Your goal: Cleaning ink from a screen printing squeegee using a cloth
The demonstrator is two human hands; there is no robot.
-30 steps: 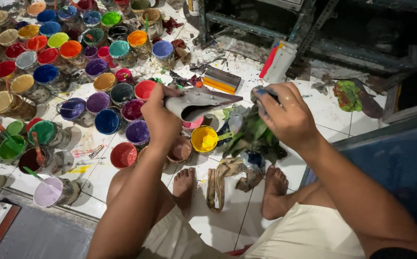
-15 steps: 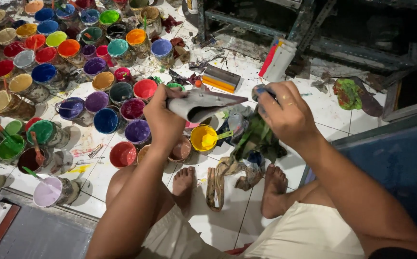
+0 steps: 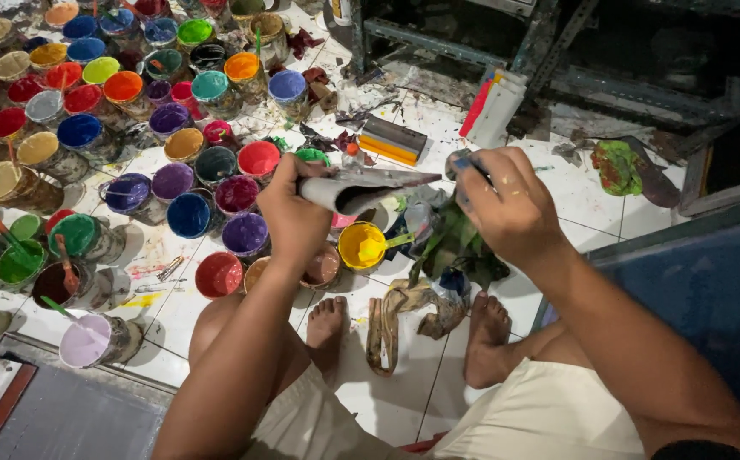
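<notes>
Left hand (image 3: pixel 295 217) grips rolled paper (image 3: pixel 359 188); right hand (image 3: pixel 506 204) (perhaps) pinches brush (image 3: pixel 472 167).

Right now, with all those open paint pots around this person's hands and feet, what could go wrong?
The left hand holds a rolled grey sheet right above the open yellow paint pot; if it dips, it might pick up paint. The right hand grips a small brush over a paint-stained rag, so drips could land there. The bare feet sit close to open pots, and a shift may tip one.

Grey pointed painted piece (image 3: pixel 361 187) held level, blue-tipped brush (image 3: pixel 469 167) beside its tip
</notes>
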